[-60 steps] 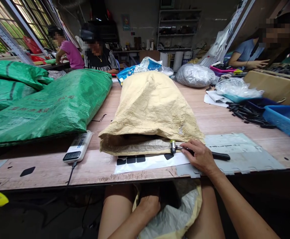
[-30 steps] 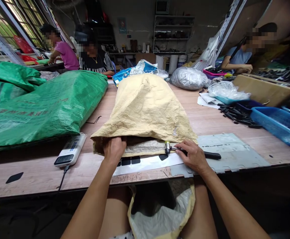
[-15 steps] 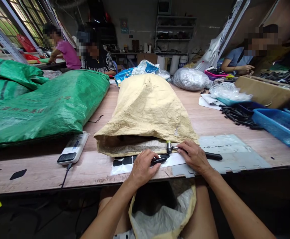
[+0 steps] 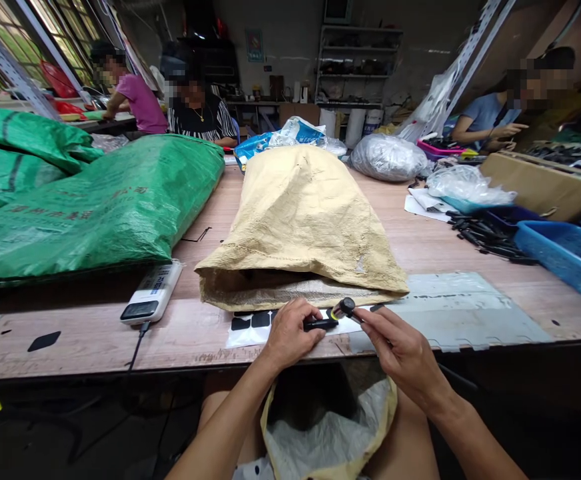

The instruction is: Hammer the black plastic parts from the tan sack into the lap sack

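Note:
My left hand (image 4: pixel 293 333) is closed around a short black plastic piece (image 4: pixel 323 325), held near the table's front edge. My right hand (image 4: pixel 405 350) grips a small hammer (image 4: pixel 344 307) by the handle near its head. The hammer's head has a metal body with a yellow-green ring and is tilted right beside the black piece; whether they touch I cannot tell. Its black handle runs behind my hand and shows again beyond the wrist. Under my hands lies a white sheet with black stickers (image 4: pixel 243 323). A tan woven sack (image 4: pixel 310 213) lies just behind, mouth towards me.
Another open woven sack (image 4: pixel 388 413) sits in my lap. Green sacks (image 4: pixel 120 207) and a white power bank (image 4: pixel 153 293) with a cable are on the left. On the right are a grey mat (image 4: pixel 460 307), black parts (image 4: pixel 490 237) and a blue basket (image 4: pixel 560 257). Several people work farther back.
The hammer has lifted off the table and turned in my right hand, its handle now slanting down to the right. My left hand stays on the black piece. The view has shifted slightly.

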`<state>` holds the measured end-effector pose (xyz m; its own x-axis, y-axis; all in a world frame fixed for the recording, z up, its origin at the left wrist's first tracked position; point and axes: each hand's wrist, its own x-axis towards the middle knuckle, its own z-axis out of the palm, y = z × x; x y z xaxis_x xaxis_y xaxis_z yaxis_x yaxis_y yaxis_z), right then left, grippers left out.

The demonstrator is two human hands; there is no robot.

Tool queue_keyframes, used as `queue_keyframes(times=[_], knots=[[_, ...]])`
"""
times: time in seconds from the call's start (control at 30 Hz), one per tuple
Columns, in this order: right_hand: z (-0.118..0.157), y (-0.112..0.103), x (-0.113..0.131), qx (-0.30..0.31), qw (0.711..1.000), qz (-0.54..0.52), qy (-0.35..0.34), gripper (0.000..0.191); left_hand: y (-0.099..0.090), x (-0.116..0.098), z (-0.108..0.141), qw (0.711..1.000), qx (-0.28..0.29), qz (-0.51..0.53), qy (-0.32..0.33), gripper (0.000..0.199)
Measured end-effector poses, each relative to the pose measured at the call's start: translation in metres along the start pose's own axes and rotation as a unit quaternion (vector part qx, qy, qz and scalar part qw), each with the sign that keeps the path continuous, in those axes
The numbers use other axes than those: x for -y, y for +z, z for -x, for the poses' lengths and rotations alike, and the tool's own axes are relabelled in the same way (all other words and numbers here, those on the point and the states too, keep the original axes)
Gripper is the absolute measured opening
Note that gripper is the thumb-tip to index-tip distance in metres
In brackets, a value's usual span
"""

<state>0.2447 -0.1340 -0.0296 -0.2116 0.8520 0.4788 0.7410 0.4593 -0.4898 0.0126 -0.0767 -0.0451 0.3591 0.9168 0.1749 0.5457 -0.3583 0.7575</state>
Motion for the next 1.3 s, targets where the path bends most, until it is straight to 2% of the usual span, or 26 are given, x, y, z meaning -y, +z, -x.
queue_keyframes(times=[0.2,0.37,0.57,0.7,0.9,1.0,1.1,1.23,1.3], knots=[[0.007,0.006,-0.001,0.023,0.998,0.057,-0.015,0.037,-0.001,-0.002,0.001,1.000,-0.006,-0.001,0.004,0.021],[0.004,-0.001,0.005,0.025,0.997,0.066,-0.018,0.037,0.000,0.001,0.001,1.000,-0.012,0.000,0.011,0.017],[0.001,-0.007,0.015,-0.042,0.998,0.041,-0.025,0.043,0.000,0.000,0.001,1.000,-0.009,-0.009,0.014,0.015],[0.004,-0.002,0.012,0.011,0.997,0.070,-0.029,0.039,0.000,0.000,0.000,1.000,-0.005,-0.015,0.011,0.015],[-0.003,0.001,0.021,-0.014,0.999,0.016,-0.040,0.043,-0.001,0.000,0.002,1.000,-0.001,-0.009,0.016,0.013],[-0.005,0.008,0.025,0.028,0.998,0.035,-0.052,0.042,-0.001,0.000,0.001,1.000,-0.001,-0.017,0.012,0.009],[-0.007,0.011,0.018,0.043,0.996,0.058,-0.042,0.038,0.000,0.000,0.001,1.000,-0.002,-0.017,0.011,0.010],[-0.016,0.003,-0.009,-0.007,0.997,0.079,-0.010,0.032,0.000,-0.001,0.002,1.000,-0.009,-0.012,0.012,0.014],[-0.022,-0.001,-0.027,-0.012,0.995,0.102,-0.004,0.027,0.000,-0.002,0.002,1.000,-0.008,-0.013,0.007,0.016]])
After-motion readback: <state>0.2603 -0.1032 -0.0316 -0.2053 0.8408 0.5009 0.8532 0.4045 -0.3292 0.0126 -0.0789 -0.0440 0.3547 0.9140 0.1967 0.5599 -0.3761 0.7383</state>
